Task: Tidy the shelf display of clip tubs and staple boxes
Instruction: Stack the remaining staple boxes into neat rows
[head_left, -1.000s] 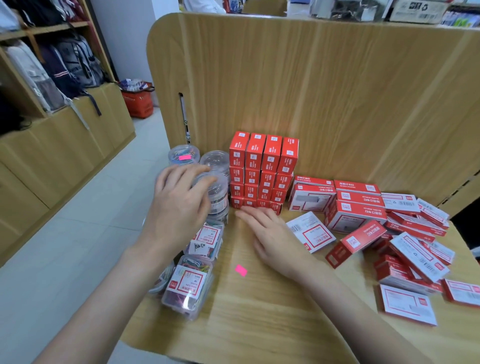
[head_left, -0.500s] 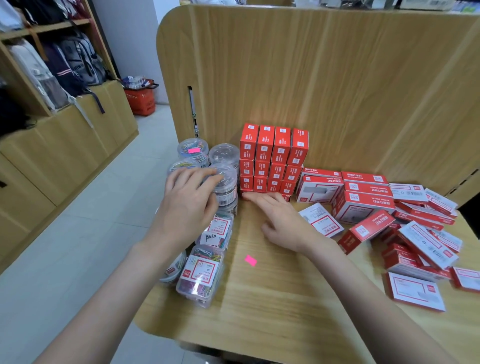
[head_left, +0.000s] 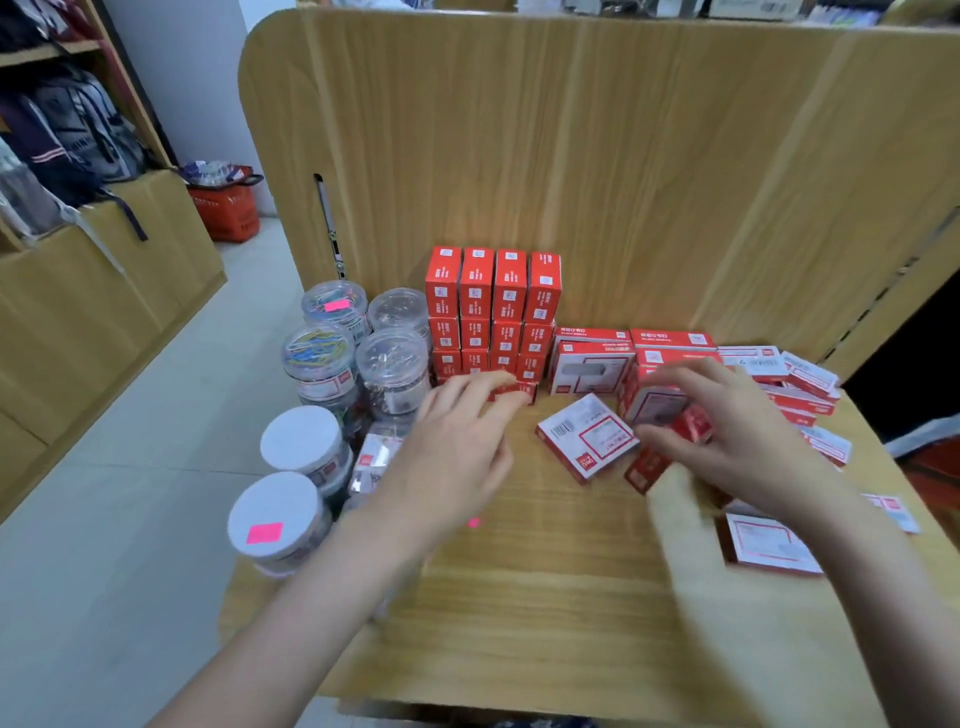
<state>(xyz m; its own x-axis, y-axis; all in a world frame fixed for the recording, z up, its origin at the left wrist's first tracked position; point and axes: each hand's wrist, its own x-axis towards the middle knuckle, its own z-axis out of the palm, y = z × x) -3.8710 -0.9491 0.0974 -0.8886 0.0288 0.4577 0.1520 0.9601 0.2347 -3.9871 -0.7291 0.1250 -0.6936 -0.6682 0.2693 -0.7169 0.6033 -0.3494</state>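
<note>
Fingers of the left hand (head_left: 457, 441) lie flat against the upright staple-box stack (head_left: 493, 312); the blurred right hand's (head_left: 737, 431) grip is unreadable.

Right hand (head_left: 737, 441) motion-blurred

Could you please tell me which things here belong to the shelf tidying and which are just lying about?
Job: clip tubs, stacked staple boxes, loose staple boxes, left hand, right hand.
Lying about: red basket, backpacks.
</note>
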